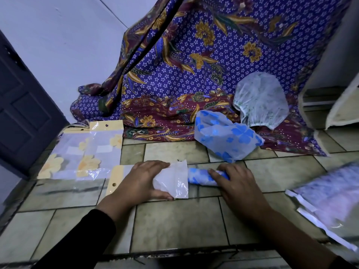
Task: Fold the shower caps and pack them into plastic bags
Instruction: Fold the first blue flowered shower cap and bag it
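Batik cloth drapes the upper frame, above a tiled floor. Two filled packs lie at middle left, and a blurred stack of bags sits at lower right. A white cap and a blue-flowered cap wait loose at centre right.

At centre, the left hand grips the plastic bag near its mouth, fingers over and thumb under. The right hand curls round the rolled blue cap, whose left end meets the opening. How far it is inside cannot be told.

Judgement: insertion is in hand. Recommended: hold the mouth spread, keep the roll tight and feed it straight, or the film may bunch.
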